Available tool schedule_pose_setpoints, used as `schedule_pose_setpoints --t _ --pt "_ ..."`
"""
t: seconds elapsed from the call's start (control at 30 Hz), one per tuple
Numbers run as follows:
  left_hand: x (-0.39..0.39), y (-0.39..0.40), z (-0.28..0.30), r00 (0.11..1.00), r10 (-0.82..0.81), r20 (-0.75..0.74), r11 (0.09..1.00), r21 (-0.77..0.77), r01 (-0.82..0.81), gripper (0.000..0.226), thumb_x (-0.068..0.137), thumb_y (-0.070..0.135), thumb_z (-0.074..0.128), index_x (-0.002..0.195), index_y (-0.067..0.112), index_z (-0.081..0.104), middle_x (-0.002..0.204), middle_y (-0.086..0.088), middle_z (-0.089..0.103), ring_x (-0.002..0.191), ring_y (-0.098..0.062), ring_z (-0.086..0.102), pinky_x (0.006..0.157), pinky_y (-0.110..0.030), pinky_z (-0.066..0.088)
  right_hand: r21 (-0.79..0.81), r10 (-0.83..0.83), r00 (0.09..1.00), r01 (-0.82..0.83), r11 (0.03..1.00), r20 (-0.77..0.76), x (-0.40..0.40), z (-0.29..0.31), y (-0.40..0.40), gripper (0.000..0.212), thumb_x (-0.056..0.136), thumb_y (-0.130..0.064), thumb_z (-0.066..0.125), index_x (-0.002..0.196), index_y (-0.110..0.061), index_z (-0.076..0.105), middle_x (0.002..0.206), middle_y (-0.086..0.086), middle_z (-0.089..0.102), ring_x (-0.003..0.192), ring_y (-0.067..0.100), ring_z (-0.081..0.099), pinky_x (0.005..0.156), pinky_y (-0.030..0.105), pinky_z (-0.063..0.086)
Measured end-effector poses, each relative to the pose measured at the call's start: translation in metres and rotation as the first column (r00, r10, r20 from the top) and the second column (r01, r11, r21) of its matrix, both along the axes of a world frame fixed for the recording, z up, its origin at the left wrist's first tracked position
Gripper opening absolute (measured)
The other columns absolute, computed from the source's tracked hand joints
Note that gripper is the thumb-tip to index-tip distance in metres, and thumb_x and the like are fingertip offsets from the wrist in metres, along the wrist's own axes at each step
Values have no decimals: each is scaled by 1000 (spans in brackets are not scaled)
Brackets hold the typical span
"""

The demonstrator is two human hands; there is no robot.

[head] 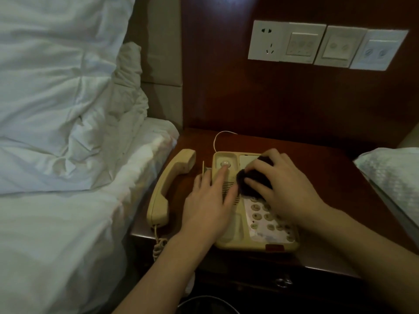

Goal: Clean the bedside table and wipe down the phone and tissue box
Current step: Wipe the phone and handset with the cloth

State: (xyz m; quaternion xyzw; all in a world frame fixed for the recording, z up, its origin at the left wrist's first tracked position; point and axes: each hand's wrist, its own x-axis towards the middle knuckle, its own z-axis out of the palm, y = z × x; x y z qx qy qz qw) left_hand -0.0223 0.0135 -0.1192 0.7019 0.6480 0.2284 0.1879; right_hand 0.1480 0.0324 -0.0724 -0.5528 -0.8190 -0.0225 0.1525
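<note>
A beige phone base [251,236] sits on the dark wooden bedside table [328,200]. Its handset [170,184] lies off the cradle on the table to the left, joined by a coiled cord [158,244]. My left hand [210,200] lies flat on the left part of the base, with one straight finger touching the round hook button [225,163]. My right hand [285,186] grips a dark bunched cloth [247,180] and presses it on the base above the keypad [267,218]. No tissue box is in view.
A bed with rumpled white bedding [68,132] borders the table on the left. A white pillow [394,175] lies at the right edge. Wall sockets and switches [322,46] sit on the wooden panel behind. A dark bin rim [204,304] shows below the table front.
</note>
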Motion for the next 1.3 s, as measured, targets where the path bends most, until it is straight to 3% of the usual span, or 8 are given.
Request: schedule_pose_setpoints --t 0.17,0.27,0.47,0.7,0.93,1.13,1.3 --pt "-2 2 0 999 -35 7 999 -27 35 60 104 60 27 159 46 6 168 6 14 156 -15 7 119 -45 25 -169 76 986 -50 984 150 28 26 19 26 92 -47 59 117 -44 53 124 -14 40 113 6 42 91 29 47" --pt "0 2 0 999 -42 -1 999 -27 42 60 104 59 28 159 45 6 169 5 13 156 -16 6 119 -45 25 -242 81 985 -42 969 154 40 33 23 25 90 -47 62 114 -44 55 121 -15 42 112 6 45 91 29 48" --pt "0 5 -2 999 -46 -7 999 -22 45 60 104 59 26 159 47 4 169 5 14 156 -16 6 119 -44 26 -129 121 989 -109 986 84 11 22 37 29 86 -56 63 110 -42 56 115 -13 45 107 7 45 89 33 49" --pt "1 2 1 999 -32 -5 998 -47 31 60 104 59 28 158 47 5 169 5 12 156 -18 5 120 -46 24 -145 133 950 -95 985 283 29 36 39 32 87 -54 63 114 -41 55 125 -12 43 110 6 41 87 29 49" --pt "1 3 1 999 -35 -13 998 -48 34 60 104 59 27 158 48 5 169 5 12 156 -17 5 119 -45 26 -45 159 938 -153 987 309 12 30 41 36 88 -56 59 119 -38 54 126 -10 42 114 9 41 83 27 48" --pt "0 3 1 999 -35 -9 998 -49 34 59 105 58 28 159 46 7 169 4 12 156 -17 6 120 -45 24 -94 68 960 -44 995 272 46 28 28 34 89 -54 56 119 -38 54 124 -10 43 109 6 41 84 26 47" --pt "1 3 1 1000 -26 10 1000 -16 26 57 105 55 28 159 43 10 167 4 18 155 -15 11 117 -44 29 -144 -36 999 41 989 37 39 18 -9 27 88 -47 63 113 -40 56 122 -14 44 110 8 47 91 30 50"
